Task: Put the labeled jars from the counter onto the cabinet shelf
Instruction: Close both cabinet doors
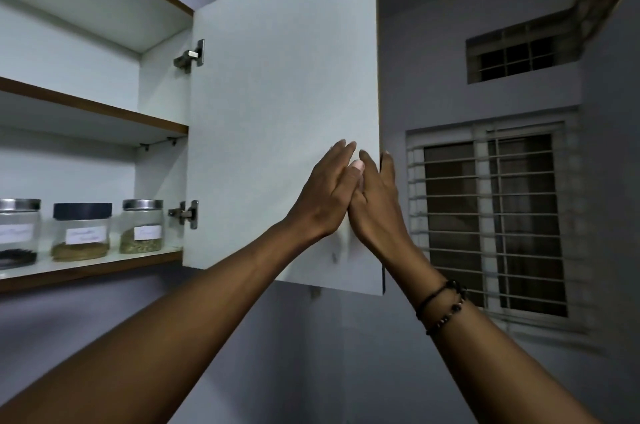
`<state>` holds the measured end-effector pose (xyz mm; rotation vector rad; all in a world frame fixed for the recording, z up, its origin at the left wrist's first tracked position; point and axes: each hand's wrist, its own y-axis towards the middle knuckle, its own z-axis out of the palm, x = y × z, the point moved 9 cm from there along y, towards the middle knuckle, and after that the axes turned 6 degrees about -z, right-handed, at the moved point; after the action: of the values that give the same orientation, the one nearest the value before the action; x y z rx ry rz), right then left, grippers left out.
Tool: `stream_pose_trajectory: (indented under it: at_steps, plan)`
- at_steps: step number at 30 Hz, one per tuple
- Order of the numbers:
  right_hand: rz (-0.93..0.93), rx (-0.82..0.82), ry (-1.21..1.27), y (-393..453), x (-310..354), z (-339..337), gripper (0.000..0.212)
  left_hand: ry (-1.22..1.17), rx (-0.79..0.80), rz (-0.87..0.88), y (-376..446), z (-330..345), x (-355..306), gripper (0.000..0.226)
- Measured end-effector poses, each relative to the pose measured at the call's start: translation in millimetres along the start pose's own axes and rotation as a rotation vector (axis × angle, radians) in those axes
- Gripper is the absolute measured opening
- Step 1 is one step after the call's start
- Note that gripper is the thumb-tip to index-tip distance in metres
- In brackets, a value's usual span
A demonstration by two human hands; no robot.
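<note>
- Head view shows both hands pressed flat on the inner face of the open white cabinet door (284, 105), near its free edge.
- Left hand (327, 195) lies with fingers straight and together, holding nothing; right hand (375, 202) has its fingers (388, 167) hooked round the door's edge, and its wrist carries dark bead bracelets (441, 306).
- Three labelled jars already stand in a row on the lower white shelf with a brown wooden edge (104, 266), left of the door's lower hinge (187, 214).
- Nearest the door, a clear glass jar with a silver lid (142, 226) holds a low layer of greenish seeds or pods.
- Left of it, a clear jar with a dark lid (81, 231) holds a thin layer of tan grains.
- Farthest from the door, a silver-lidded jar (17, 233), partly cut off by the frame, has something black at its bottom.
- Label writing is too blurred to read; the worktop is out of view, so whether jars remain there cannot be told.
- Likely risk: if the door is swung shut fast, the fingers round its edge could be pinched against the cabinet frame.
- A hard slam might also jolt the shelf and rattle the glass jars.
</note>
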<state>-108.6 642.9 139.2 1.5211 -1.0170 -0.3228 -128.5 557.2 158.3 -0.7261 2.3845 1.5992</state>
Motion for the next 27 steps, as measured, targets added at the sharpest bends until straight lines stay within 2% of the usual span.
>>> stream_pose_trajectory:
  at_steps: [6,14,18,21,25,27]
  plan:
    - [0.048,0.001,0.082,1.2,-9.4,-3.3,0.061,-0.019,0.024,-0.068,-0.3,12.2,7.4,0.069]
    - [-0.118,-0.163,0.113,-18.0,39.4,-25.2,0.054,0.083,-0.073,0.077,-16.3,-15.7,-18.3,0.062]
    - [-0.239,-0.204,0.181,-35.4,91.9,-26.6,0.058,-0.031,-0.155,0.179,-39.6,-55.4,-36.0,0.057]
    - [-0.317,-0.217,0.264,-48.7,133.8,-17.4,0.055,-0.159,-0.194,0.268,-61.2,-92.6,-46.8,0.062]
    - [-0.427,-0.165,0.432,-58.5,186.0,11.5,0.051,-0.283,-0.192,0.287,-86.1,-149.9,-41.2,0.077]
    - [-0.481,-0.155,0.497,-60.3,209.9,28.5,0.05,-0.256,-0.195,0.29,-98.0,-181.3,-37.0,0.073]
